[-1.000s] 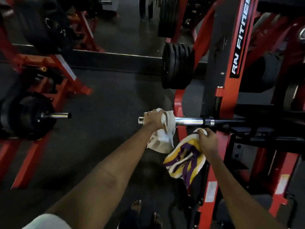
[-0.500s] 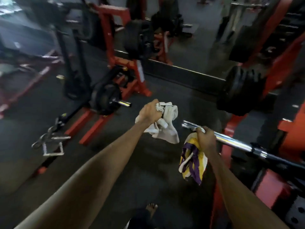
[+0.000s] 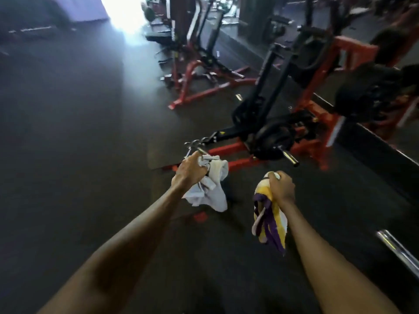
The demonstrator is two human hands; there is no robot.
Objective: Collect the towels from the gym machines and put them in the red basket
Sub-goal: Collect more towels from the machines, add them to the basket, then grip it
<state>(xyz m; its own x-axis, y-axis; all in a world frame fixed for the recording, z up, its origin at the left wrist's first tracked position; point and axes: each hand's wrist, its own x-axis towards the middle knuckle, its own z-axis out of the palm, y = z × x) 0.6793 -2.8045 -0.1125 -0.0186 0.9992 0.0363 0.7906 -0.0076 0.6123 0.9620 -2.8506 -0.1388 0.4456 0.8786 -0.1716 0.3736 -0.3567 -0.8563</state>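
A white towel (image 3: 209,191) is gripped in the left hand (image 3: 189,171), its folds hanging below and to the right of the fist. A yellow, purple and white striped towel (image 3: 268,223) is clutched in the right hand (image 3: 281,186) and dangles beneath it. A red-framed machine (image 3: 301,123) with a chrome bar end (image 3: 290,157) is seen just beyond both hands, on the dark floor (image 3: 79,132).

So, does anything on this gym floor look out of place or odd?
Only one small thing: a metal handle with hooks lies on the dark floor, just beyond the left hand, where someone might trip. The white towel and striped towel are held, not dropped.
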